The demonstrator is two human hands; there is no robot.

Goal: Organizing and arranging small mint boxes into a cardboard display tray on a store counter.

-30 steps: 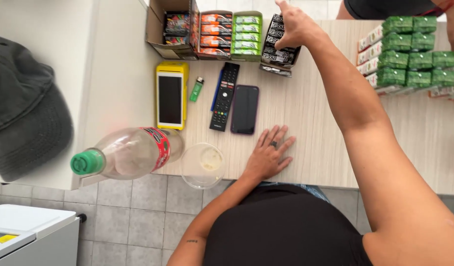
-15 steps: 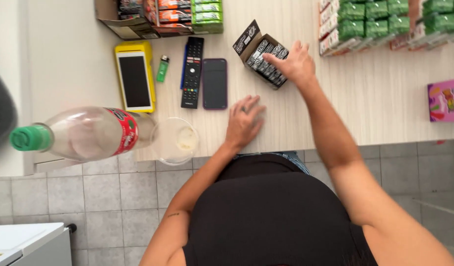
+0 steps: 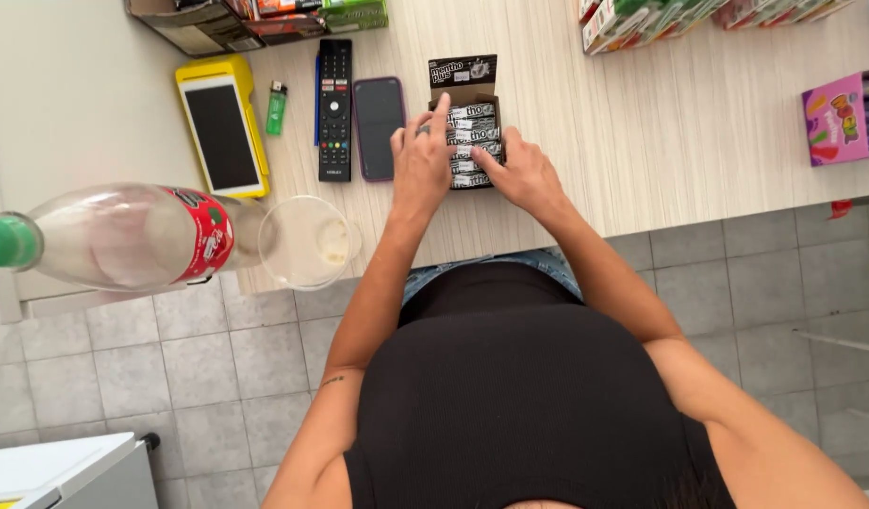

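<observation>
At frame centre, left hand (image 3: 422,160) and right hand (image 3: 521,174) press spread fingertips on the candy box (image 3: 469,132), seemingly full; nothing lifted yet.

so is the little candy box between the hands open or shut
Open: the candy box has its black lid flap folded up and back, and rows of wrapped rolls show inside between the left hand and right hand.

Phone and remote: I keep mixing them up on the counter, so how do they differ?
The remote is long, narrow and covered in buttons; the phone is shorter, wider and a blank dark screen. The phone lies beside the left hand; the remote lies further off. Both are black, flat on the counter, side by side.
</observation>
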